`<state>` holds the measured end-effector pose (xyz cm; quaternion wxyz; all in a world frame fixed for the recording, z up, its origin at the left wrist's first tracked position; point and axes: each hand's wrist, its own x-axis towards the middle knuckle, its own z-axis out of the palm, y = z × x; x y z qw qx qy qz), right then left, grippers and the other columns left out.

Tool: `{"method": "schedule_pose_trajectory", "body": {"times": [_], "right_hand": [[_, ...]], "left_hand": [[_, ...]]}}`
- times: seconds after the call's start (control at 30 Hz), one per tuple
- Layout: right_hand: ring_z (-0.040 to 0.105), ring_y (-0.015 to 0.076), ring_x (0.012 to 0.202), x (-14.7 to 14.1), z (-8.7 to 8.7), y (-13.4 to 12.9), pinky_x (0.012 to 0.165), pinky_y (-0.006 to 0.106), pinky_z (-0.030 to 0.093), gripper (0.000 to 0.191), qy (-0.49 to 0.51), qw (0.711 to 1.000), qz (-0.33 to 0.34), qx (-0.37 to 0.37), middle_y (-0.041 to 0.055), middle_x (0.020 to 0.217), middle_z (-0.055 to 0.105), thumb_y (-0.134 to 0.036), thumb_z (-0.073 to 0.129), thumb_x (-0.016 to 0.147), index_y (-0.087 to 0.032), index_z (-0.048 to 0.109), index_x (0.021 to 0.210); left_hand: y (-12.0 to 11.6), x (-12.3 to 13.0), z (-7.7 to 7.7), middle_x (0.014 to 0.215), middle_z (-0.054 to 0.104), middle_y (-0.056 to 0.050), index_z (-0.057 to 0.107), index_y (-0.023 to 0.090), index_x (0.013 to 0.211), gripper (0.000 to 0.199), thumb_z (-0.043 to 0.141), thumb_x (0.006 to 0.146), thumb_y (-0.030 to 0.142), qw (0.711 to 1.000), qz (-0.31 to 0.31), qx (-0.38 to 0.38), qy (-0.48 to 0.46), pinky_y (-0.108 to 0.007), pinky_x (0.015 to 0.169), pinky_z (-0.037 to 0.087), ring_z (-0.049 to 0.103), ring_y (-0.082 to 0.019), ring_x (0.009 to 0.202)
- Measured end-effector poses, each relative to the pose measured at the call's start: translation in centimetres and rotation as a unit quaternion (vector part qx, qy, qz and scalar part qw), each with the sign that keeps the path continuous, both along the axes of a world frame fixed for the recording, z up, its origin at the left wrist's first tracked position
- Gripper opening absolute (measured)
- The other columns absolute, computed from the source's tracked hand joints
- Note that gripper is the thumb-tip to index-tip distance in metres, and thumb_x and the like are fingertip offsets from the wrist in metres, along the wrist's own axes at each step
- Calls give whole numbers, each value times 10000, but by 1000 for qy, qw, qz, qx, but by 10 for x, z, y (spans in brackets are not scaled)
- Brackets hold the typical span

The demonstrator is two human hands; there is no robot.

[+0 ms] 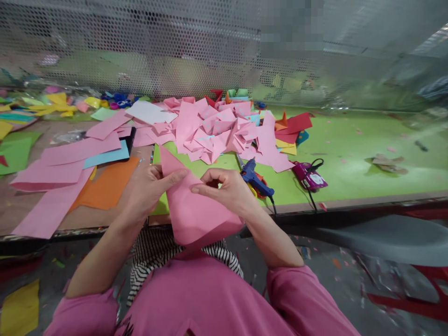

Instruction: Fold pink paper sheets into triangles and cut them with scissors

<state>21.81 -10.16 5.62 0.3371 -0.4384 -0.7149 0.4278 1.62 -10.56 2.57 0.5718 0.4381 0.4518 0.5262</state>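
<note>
A large piece of pink paper (196, 217), bent over with a pointed corner at its upper left, is held in front of my body at the table's front edge. My left hand (154, 184) pinches its left side, thumb on top. With thumb and fingers together, my right hand (224, 186) grips its upper right edge. Just beyond the paper lies a heap of cut and folded pink paper pieces (217, 126). Right of my right hand rests a blue glue gun (255, 177), with scissors (241, 161) partly hidden beside it.
Pink strips (70, 168) and an orange sheet (112, 184) lie on the left. A purple corded device (309, 176) sits right of the glue gun. Behind the table (367, 140) rises a perforated metal panel (140, 42). A grey stool seat (395, 238) stands at the right.
</note>
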Motion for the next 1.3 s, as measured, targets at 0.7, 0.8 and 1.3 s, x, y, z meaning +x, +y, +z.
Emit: {"method": "schedule_pose_trajectory", "body": {"times": [0.7,0.8,1.3], "right_hand": [[450,92,598,4,3,-2,578,271,321,394,-53,997,27,45,-25,640,581,-525,720,889,-168,688,724],[434,92,584,6,0,0,562,270,309,402,-52,998,22,27,-29,624,565,-537,726,877,-172,687,714],[317,77,549,5,-4,15,513,272,209,411,10,999,26,-42,-63,582,436,-550,767,822,-174,657,697]], "left_hand": [[0,5,1,792,789,-20,798,213,788,276,930,628,396,999,25,-5,-29,-274,686,574,707,-178,738],[3,3,0,726,747,-6,788,206,759,295,900,660,461,998,51,13,-35,-253,644,538,652,-138,666],[12,-13,3,662,697,14,773,192,696,254,920,630,387,997,79,6,8,-217,640,497,591,-99,632]]}}
